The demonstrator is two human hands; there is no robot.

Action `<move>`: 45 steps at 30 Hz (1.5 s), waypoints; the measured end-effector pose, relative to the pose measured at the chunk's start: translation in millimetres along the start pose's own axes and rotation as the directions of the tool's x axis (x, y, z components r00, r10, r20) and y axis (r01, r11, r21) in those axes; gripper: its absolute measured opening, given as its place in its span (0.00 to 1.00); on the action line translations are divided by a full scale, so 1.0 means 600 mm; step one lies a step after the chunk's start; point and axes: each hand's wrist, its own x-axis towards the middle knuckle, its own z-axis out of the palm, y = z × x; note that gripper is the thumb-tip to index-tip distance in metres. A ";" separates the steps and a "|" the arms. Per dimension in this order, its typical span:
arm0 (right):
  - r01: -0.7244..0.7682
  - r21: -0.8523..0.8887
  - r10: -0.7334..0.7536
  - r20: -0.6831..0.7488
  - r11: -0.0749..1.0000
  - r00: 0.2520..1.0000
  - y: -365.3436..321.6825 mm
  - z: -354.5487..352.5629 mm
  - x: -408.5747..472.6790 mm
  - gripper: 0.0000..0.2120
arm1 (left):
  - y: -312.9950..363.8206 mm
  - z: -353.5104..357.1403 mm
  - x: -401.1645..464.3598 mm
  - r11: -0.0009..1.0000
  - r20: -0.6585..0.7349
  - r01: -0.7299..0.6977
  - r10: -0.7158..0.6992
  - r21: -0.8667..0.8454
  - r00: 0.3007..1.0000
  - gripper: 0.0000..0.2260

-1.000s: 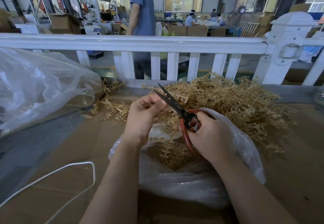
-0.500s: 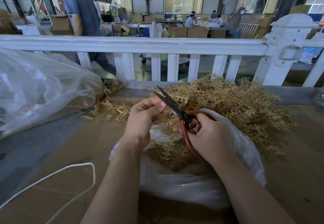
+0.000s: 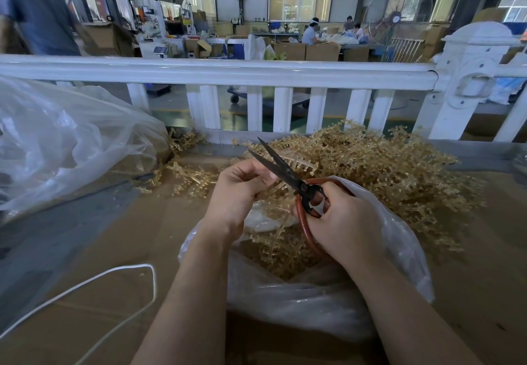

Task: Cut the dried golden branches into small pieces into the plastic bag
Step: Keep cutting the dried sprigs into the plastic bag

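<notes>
Fingers (image 3: 251, 175) of the left hand (image 3: 238, 193) curl round a golden sprig (image 3: 296, 163), pinching it at the twelve o'clock side of the plastic bag (image 3: 313, 302), while the right hand (image 3: 342, 222) grips the red handles of the scissors (image 3: 288, 175) — its fingers are wrapped through and around the loops. The dark blades stand a little apart, pointing toward eleven o'clock, with the sprig lying between them close to the pivot. Both hands hover over the open mouth of the bag, which sits on the brown cardboard (image 3: 114, 250) at six o'clock and holds a heap of cut pieces (image 3: 282, 253).

At eight o'clock a white cord (image 3: 114, 273) loops across the cardboard. From twelve to three o'clock, just beyond the bag and touching its far edge, spreads the big pile of branches (image 3: 399, 170); a few loose bits (image 3: 188, 176) lie at ten o'clock. Left of them, at nine to ten o'clock, a large crumpled sheet of clear plastic (image 3: 62, 142) billows up.

Behind all this runs a white fence (image 3: 256, 72) with a thick post (image 3: 473, 79) at two o'clock. Past it — a workshop floor with cardboard boxes (image 3: 322, 50), a standing fan (image 3: 396, 13), people seated at a far table, and a person in a blue shirt (image 3: 40, 13) at ten o'clock.
</notes>
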 end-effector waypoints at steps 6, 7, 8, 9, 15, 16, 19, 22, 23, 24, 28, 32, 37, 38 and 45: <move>-0.001 0.007 0.001 -0.016 1.000 1.000 0.001 -0.001 -0.001 0.17 | 0.007 -0.005 -0.002 1.000 0.008 0.007 -0.007 0.007 1.000 0.14; 0.009 0.006 -0.009 -0.020 1.000 1.000 0.002 0.000 -0.002 0.16 | 0.008 -0.006 -0.003 1.000 0.004 0.001 -0.001 0.012 1.000 0.15; 0.016 0.007 -0.016 -0.021 1.000 1.000 0.003 0.000 -0.002 0.16 | 0.008 -0.006 -0.002 1.000 -0.001 -0.012 0.012 0.020 1.000 0.15; 0.018 0.008 -0.018 -0.016 1.000 1.000 0.004 0.000 -0.002 0.16 | 0.008 -0.007 -0.002 0.999 -0.001 -0.027 0.027 0.029 1.000 0.15; 0.005 -0.015 -0.005 -0.027 1.000 1.000 0.000 0.001 0.001 0.19 | 0.007 -0.006 -0.004 0.999 0.038 -0.046 0.045 0.015 0.998 0.06; 0.003 -0.013 -0.003 -0.025 1.000 1.000 0.000 0.001 0.001 0.20 | 0.008 -0.006 -0.004 0.999 0.046 -0.040 0.040 -0.002 0.998 0.05; 0.011 -0.014 -0.011 -0.021 1.000 1.000 0.000 0.000 0.001 0.19 | 0.009 -0.007 -0.004 0.999 0.051 -0.038 0.039 -0.022 0.998 0.06; 0.014 -0.011 -0.014 -0.020 1.000 1.000 -0.002 -0.002 0.001 0.18 | 0.012 -0.005 -0.004 0.999 0.052 -0.035 0.036 -0.034 0.998 0.08; 0.017 -0.011 -0.018 -0.025 1.000 1.000 -0.002 -0.003 0.000 0.18 | 0.013 -0.004 -0.004 0.999 0.052 -0.031 0.033 -0.039 0.998 0.08; 0.018 -0.012 -0.019 -0.028 1.000 0.999 -0.002 -0.003 -0.001 0.18 | 0.014 -0.004 -0.004 0.999 0.055 -0.028 0.030 -0.045 0.998 0.08; -0.001 -0.006 0.001 -0.019 1.000 1.000 -0.002 -0.002 -0.002 0.19 | 0.014 -0.005 -0.005 0.998 0.066 -0.004 0.008 -0.056 0.998 0.08; -0.027 -0.008 0.027 0.022 1.000 0.999 -0.001 -0.001 -0.001 0.19 | 0.014 -0.007 -0.004 0.996 0.048 0.015 -0.010 -0.088 0.999 0.09; -0.057 0.000 0.057 0.054 0.998 0.997 0.002 0.002 -0.001 0.18 | 0.010 -0.007 -0.001 0.996 0.008 0.014 -0.013 -0.089 1.000 0.15; -0.059 -0.006 0.060 0.055 0.998 0.997 0.002 0.003 -0.001 0.17 | 0.009 -0.006 0.000 0.996 -0.004 0.014 -0.015 -0.087 1.000 0.15; -0.081 0.034 0.079 0.053 0.996 0.995 0.003 0.007 -0.002 0.17 | 0.004 -0.005 0.004 0.998 -0.032 -0.037 0.035 -0.043 0.999 0.13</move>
